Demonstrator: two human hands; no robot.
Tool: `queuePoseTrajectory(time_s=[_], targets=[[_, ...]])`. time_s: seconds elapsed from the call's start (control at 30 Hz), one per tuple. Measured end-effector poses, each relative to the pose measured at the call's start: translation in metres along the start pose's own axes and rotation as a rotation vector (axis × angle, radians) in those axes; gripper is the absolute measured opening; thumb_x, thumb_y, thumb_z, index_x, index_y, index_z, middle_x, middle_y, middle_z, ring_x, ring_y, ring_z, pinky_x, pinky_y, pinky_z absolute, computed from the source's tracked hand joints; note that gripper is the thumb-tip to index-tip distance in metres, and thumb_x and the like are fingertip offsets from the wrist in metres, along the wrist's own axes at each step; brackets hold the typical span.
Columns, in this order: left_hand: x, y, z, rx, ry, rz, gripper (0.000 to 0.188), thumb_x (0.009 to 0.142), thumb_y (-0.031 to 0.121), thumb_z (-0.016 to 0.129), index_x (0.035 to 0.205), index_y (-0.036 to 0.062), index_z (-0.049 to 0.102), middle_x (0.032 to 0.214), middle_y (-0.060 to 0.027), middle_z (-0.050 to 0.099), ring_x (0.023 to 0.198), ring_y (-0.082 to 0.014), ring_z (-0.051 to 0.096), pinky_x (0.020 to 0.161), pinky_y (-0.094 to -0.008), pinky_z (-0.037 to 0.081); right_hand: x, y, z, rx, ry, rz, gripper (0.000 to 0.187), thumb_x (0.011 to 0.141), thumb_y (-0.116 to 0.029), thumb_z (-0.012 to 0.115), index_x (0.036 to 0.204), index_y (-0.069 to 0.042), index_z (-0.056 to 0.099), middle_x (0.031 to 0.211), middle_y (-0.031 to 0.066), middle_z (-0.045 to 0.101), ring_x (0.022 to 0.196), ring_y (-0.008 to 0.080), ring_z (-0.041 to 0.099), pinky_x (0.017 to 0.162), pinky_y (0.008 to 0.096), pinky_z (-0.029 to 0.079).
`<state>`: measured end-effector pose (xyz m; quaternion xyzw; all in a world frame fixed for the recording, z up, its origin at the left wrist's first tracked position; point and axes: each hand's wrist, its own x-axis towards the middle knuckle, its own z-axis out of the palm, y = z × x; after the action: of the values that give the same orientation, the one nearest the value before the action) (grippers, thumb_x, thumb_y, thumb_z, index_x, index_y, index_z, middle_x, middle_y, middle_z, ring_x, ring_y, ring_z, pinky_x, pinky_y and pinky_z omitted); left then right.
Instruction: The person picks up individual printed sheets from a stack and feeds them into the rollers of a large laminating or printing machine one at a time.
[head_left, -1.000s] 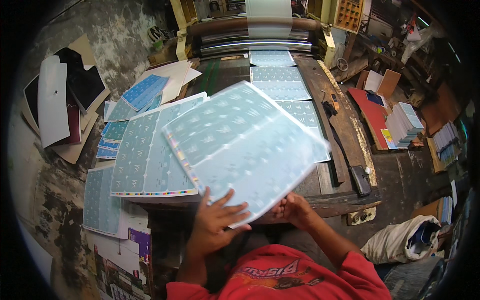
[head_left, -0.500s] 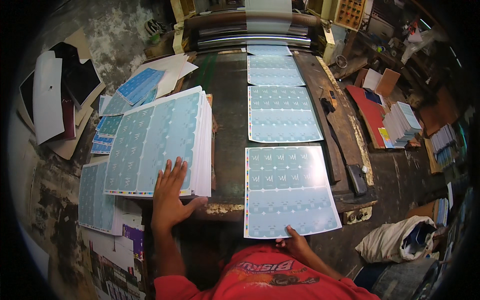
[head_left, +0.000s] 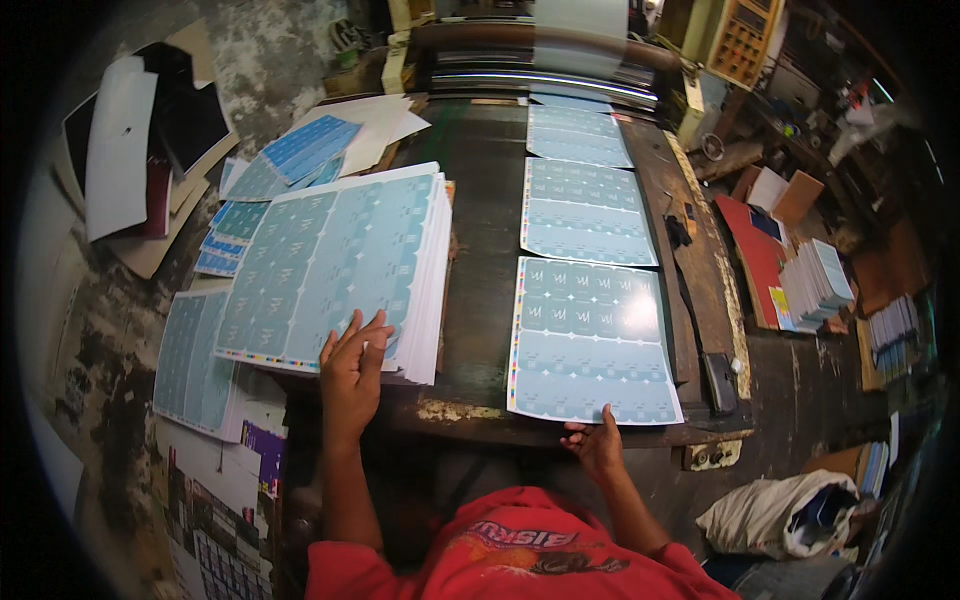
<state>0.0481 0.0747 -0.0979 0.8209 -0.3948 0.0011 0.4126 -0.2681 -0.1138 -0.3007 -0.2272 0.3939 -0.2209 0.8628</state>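
A pale teal printed sheet (head_left: 590, 345) lies on the dark table, its near edge at the table's front. My right hand (head_left: 600, 447) pinches that edge, thumb on top and fingers curled below. To the left rises a thick stack of matching sheets (head_left: 330, 260), its top sheet showing a coloured strip along the near edge. At the stack's near right corner is my left hand (head_left: 352, 375), fingers loosely bent and apart, thumb toward the paper; I cannot tell how firmly it touches. Farther back, another printed sheet (head_left: 585, 205) overlaps the near one.
Rollers (head_left: 545, 82) span the far end, with a pale sheet hanging over them. A lower sheet stack (head_left: 195, 365) and blue prints (head_left: 312, 148) lie left. A black box-like object (head_left: 718, 382) sits at the table's right edge; a white sack (head_left: 780, 515) stands on the floor right.
My left hand has lifted its flat, spread fingers off the stack's top and bent them near the corner. The pinched sheet sits farther back on the table. The whole view has shifted.
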Motion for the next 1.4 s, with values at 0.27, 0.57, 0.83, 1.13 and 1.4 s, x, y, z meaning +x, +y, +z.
queuePoseTrajectory(time_s=[0.27,0.57,0.83,1.13,1.4], targets=[[-0.008,0.007,0.001,-0.331,0.348,-0.100,0.041,0.103,0.031,0.044,0.100,-0.0001,0.070,0.102,-0.0107,0.073,0.100,-0.0254,0.066,0.114,-0.0449,0.022,0.023,0.013,0.008,0.059,0.207,-0.154,0.063,0.096,-0.059,0.043,0.131,-0.006,0.043,0.113,0.0140,0.061,0.081,0.0210,0.060,0.077,0.0436,0.053],[-0.049,0.062,0.019,-0.237,-0.487,0.447,0.016,0.090,0.030,0.066,0.090,0.0153,0.072,0.101,-0.0010,0.073,0.116,-0.0242,0.062,0.112,-0.0558,0.025,-0.031,-0.041,0.052,0.016,-0.468,-0.156,0.066,0.089,-0.054,0.057,0.134,-0.007,0.043,0.117,0.0126,0.060,0.087,0.0215,0.063,0.077,0.0388,0.053],[-0.027,0.040,0.005,0.081,-0.149,0.479,0.050,0.072,0.037,0.081,0.113,0.0111,0.070,0.125,-0.0074,0.065,0.131,-0.0344,0.049,0.111,-0.0553,0.027,-0.030,-0.011,-0.004,-0.009,-0.129,0.014,0.038,0.093,-0.029,0.057,0.116,0.002,0.052,0.084,0.0122,0.063,0.065,0.0216,0.060,0.069,0.0384,0.052],[-0.006,-0.005,-0.010,0.047,-0.034,0.216,0.045,0.069,0.026,0.084,0.106,0.0044,0.072,0.115,-0.0099,0.069,0.124,-0.0305,0.056,0.106,-0.0445,0.037,-0.103,0.048,-0.062,-0.085,0.043,0.250,0.036,0.097,-0.030,0.052,0.113,0.003,0.054,0.089,0.0160,0.064,0.078,0.0245,0.062,0.071,0.0319,0.048],[-0.003,-0.009,0.000,-0.205,0.033,0.013,0.024,0.091,0.019,0.068,0.107,0.0022,0.071,0.110,-0.0130,0.071,0.117,-0.0260,0.060,0.102,-0.0380,0.042,-0.118,0.055,-0.056,0.055,-0.033,0.136,0.047,0.099,-0.038,0.045,0.122,0.003,0.048,0.092,0.0177,0.064,0.084,0.0265,0.062,0.078,0.0385,0.046]])
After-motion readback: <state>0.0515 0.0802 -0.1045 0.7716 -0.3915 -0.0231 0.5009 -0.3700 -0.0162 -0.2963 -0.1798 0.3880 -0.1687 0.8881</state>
